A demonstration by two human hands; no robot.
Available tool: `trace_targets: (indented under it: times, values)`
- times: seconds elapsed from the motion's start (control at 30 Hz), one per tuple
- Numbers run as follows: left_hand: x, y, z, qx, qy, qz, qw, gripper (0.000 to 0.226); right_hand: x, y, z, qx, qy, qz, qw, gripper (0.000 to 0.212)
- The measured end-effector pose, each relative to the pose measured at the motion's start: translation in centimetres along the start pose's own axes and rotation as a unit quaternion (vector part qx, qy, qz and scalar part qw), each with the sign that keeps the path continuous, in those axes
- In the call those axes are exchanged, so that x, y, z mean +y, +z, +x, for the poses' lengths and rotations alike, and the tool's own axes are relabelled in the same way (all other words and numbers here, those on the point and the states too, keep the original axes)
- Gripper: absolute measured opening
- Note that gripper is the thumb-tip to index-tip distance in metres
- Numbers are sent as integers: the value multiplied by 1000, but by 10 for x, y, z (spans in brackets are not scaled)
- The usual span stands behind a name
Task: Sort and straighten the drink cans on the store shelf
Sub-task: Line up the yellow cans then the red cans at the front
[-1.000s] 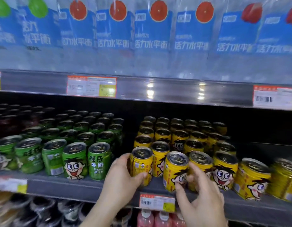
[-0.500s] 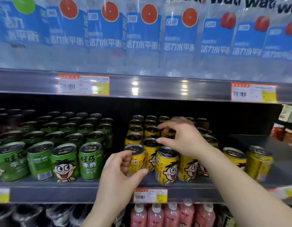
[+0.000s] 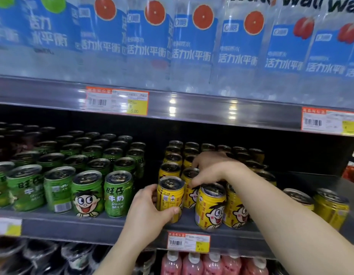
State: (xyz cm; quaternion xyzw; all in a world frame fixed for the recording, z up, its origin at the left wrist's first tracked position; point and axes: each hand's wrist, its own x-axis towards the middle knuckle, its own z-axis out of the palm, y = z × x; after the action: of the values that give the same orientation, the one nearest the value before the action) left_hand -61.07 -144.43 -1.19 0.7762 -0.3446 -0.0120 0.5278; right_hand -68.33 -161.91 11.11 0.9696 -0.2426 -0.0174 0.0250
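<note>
Two hands on the yellow block: left hand [image 3: 150, 213] wrapped around front yellow can [image 3: 169, 197] at the shelf edge [image 3: 92, 227], green cans [image 3: 116, 193] to its left. Right hand [image 3: 212, 169] just behind, fingers pinching second-row yellow can [image 3: 189, 175]; face-out yellow can [image 3: 211, 207] right below its wrist

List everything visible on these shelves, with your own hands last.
yellow cans: many, yellow, middle shelf right
green cans: many, green, middle shelf left
dark cans: several, dark, middle shelf far left rear
water bottles: a row, clear with blue labels, top shelf
pink bottles: several, pink, bottom shelf
price tags: several, orange and yellow, shelf edges
left hand: gripping the front-left yellow can
right hand: reaching over yellow cans behind the front row
</note>
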Motion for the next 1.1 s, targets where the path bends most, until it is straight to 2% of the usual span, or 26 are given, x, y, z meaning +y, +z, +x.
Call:
trace_targets:
  times: [0.13,0.23,0.3,0.37,0.43,0.57,0.7,0.9,0.97,1.1]
  values:
    - [-3,0,2,3,1,-2,1000,86,3,6,3,29,27,-6,999,66]
    - [-1,0,0,1,3,16,1000,84,11,-2,-14,35,32,45,998,77]
    - [1,-3,-4,-3,24,39,999,78,21,-11,-38,4,6,62,998,81]
    - [3,-8,-10,-7,59,106,993,66,27,-11,-59,-50,-9,37,998,87]
    - [1,-11,-18,-13,83,182,980,60,29,-1,-65,-58,-17,-3,998,92]
    - [-18,-4,-24,-22,107,297,949,76,27,14,-56,-7,-39,35,999,84]
    - [-29,0,-23,1,121,339,933,76,17,22,-50,43,-24,25,998,83]
    - [-28,1,-26,-18,115,386,915,76,5,33,-53,105,16,62,992,84]
    - [-26,0,-26,-21,118,391,913,76,8,36,-54,108,11,79,991,84]
    - [-23,1,-24,-30,108,406,907,78,22,30,-64,64,-10,146,987,76]
